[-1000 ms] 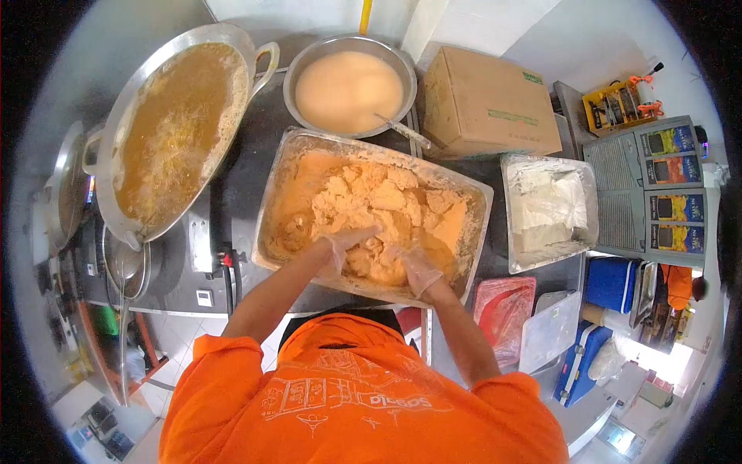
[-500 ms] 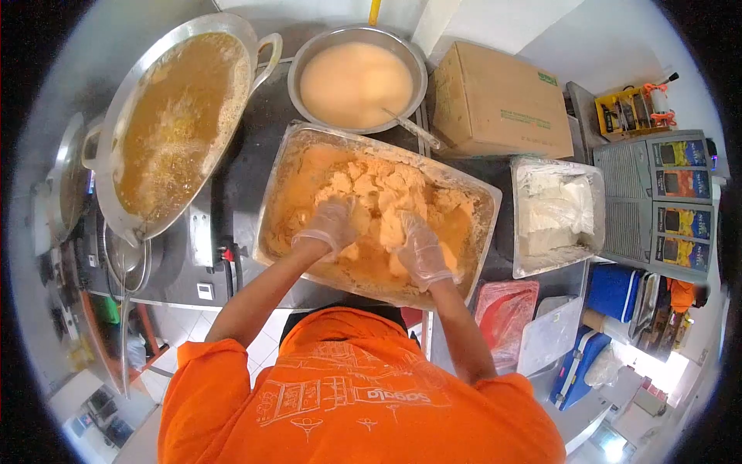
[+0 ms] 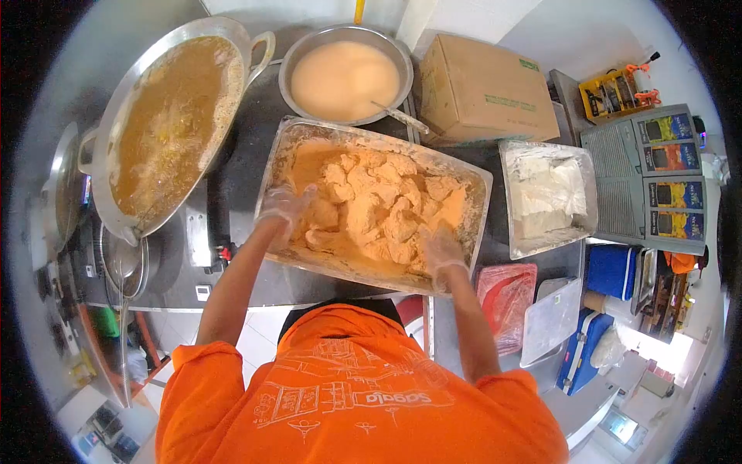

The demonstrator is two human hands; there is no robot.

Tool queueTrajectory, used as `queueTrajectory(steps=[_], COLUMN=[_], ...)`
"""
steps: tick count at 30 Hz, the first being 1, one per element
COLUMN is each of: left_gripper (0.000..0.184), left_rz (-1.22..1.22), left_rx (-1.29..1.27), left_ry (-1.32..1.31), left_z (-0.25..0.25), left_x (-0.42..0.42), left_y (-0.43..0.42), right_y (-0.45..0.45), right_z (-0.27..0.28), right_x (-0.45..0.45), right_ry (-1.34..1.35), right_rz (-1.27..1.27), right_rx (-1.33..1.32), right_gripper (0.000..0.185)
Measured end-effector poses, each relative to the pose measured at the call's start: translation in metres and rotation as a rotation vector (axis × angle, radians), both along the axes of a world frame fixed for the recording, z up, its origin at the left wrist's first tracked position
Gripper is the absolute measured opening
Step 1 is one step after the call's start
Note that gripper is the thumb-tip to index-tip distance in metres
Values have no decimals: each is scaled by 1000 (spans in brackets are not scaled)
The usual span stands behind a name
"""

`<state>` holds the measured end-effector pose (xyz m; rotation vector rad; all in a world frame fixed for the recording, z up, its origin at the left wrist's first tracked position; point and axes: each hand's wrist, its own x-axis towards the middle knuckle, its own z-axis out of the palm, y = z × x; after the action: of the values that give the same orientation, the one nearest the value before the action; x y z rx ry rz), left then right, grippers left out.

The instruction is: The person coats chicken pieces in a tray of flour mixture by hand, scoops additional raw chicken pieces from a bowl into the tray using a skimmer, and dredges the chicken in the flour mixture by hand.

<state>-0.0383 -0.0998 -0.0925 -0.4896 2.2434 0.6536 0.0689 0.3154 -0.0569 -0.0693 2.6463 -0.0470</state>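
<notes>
A metal tray (image 3: 371, 284) in front of me holds orange flour and several coated pieces (image 3: 371, 203) heaped in its middle. My left hand (image 3: 286, 210), in a clear plastic glove, is at the tray's left side beside the heap, its fingers apart and nothing seen in it. My right hand (image 3: 444, 251), gloved too, rests at the lower right of the heap, touching the orange flour. Its fingers are spread and their tips are partly hidden by flour.
A large wok of bubbling oil (image 3: 166, 127) stands at the left. Behind the tray are a metal bowl of orange liquid (image 3: 345, 81) and a cardboard box (image 3: 491, 93). To the right lie a tray of white flour (image 3: 547, 197) and a red plastic-wrapped tray (image 3: 506, 301).
My hands have moved apart from the middle of the heap to its two sides. The coated pieces have shifted and now lie more gathered in the tray's middle.
</notes>
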Motion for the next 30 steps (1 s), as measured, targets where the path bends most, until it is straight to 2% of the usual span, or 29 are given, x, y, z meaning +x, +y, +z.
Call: queueTrajectory(steps=[1,2,3,4,5,6,7,8,10,11,13,14,16,17,18,19,20,21,22,23,24,25,26,27,28,30], left_gripper=[91,89,87,87,88,88,88,88,87,87,87,87,87,79,70,70,63,58,58,52,47,47,41,36,36,26], left_rz=[7,77,145,145,235,327,328,300,277,320,401,440,483,492,500,503,482,461,462,-46,-544,-548,-825,-1095,-1100,-829], left_rx=[-1,129,259,255,368,484,486,524,561,635,782,854,921,909,899,897,871,847,846,660,447,452,278,92,94,288], left_ry=[2,-25,-50,-49,-79,-112,-119,-156,-190,-243,-349,-403,-457,-426,-390,-387,-338,-287,-285,-80,126,126,204,283,287,755], left_z=[4,12,17,11,-1,-9,-10,-10,-5,3,24,34,50,56,61,65,67,69,57,33,32,32,57,73,74,74], left_x=[3,8,10,9,10,10,11,10,7,5,5,5,9,12,13,17,21,21,19,19,20,22,19,16,23,43], left_y=[3,11,16,16,19,22,27,32,42,48,64,70,77,79,79,79,77,75,70,63,63,70,88,103,112,124], right_y=[-13,-30,-50,-60,-58,-52,-47,-59,-97,-94,-83,-79,-76,-82,-88,-94,-104,-117,-126,-131,-135,-136,-133,-126,-119,-88], right_z=[-3,13,47,65,48,21,5,13,45,35,-9,-41,-92,-87,-82,-76,-37,33,70,68,64,62,62,63,65,78], right_x=[7,7,3,0,-1,-1,-1,-7,-25,-26,-22,-24,-25,-26,-27,-27,-31,-42,-47,-42,-36,-33,-27,-20,-14,-11], right_ry=[39,41,-132,-307,-309,-299,-290,-294,-231,-233,-340,-341,-77,-78,-215,-355,-356,-344,-317,-322,-251,-168,-164,-70,24,77], right_rz=[205,214,-126,-472,-475,-269,-62,-59,-1029,-1026,-516,-516,170,171,102,31,34,244,430,428,106,-216,-220,-259,-298,-305], right_rx=[47,44,-151,-346,-348,-320,-290,-286,-717,-716,-864,-866,-1178,-1182,-1210,-1233,-1236,-731,-216,-216,-289,-354,-350,-367,-384,-439], right_gripper=[55,55,59,64,64,70,76,76,76,76,52,52,51,51,68,86,86,84,82,82,77,71,71,63,55,52])
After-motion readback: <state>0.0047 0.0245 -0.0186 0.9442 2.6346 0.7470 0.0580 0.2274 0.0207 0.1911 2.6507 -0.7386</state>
